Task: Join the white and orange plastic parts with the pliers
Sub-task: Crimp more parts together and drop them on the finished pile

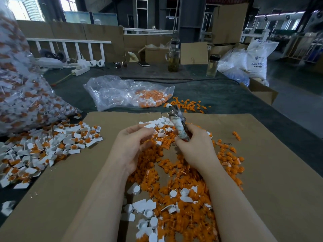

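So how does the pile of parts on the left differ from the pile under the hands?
The left pile is mostly white pieces, each with an orange insert, apparently joined; the center pile is mostly loose orange pieces with a few separate white ones. The left pile spills off the cardboard sheet; the center pile lies on it. Both mix white and orange.

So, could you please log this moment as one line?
right hand grips pliers | left hand pinches part | loose parts on cardboard
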`<state>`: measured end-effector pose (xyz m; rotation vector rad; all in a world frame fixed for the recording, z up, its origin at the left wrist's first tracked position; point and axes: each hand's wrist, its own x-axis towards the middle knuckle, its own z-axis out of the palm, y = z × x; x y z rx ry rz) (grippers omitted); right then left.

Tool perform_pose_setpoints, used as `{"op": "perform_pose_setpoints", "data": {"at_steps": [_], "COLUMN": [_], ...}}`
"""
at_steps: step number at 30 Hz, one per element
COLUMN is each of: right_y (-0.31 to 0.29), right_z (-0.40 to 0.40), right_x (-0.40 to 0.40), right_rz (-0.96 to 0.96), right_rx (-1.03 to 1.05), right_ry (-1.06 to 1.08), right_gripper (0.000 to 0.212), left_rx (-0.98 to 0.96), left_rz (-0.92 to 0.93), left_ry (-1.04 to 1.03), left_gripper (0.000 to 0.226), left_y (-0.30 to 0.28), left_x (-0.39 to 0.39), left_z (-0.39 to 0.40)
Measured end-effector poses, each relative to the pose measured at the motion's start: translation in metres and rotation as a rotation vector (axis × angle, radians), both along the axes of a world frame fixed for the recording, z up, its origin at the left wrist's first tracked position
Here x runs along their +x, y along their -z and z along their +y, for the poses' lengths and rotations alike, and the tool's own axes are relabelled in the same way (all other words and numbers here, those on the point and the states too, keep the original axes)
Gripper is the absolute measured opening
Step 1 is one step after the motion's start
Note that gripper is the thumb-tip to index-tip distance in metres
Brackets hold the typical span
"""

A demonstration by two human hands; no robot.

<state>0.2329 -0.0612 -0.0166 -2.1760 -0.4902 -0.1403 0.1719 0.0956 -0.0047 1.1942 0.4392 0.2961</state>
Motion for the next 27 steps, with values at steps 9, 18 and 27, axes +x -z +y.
{"op": "perform_pose_setpoints", "data": {"at_steps": [9, 18, 27], "right_y": [-0.002, -0.003, 0.0], "right_z": [0.004, 0.005, 0.008], "right_x": [-0.007, -0.01, -0.008], "right_rz": [-0.01, -0.029, -0.162], "right_rx": [0.203, 0.415, 0.199], "right_ry": [-0.041, -0.047, 0.106], "right_gripper": [0.016, 0.008, 0.014], "left_rx": [0.141, 0.117, 0.208], "left_rz": [-0.044, -0.056, -0.121], "left_ry": [0.006, -0.015, -0.064], "left_gripper": [0.01, 0.011, 0.006], "left_y": [0.0, -0.001, -0.004], "left_x": [0.0, -0.003, -0.004], "left_z": [-0.014, -0.02, -0.027]}}
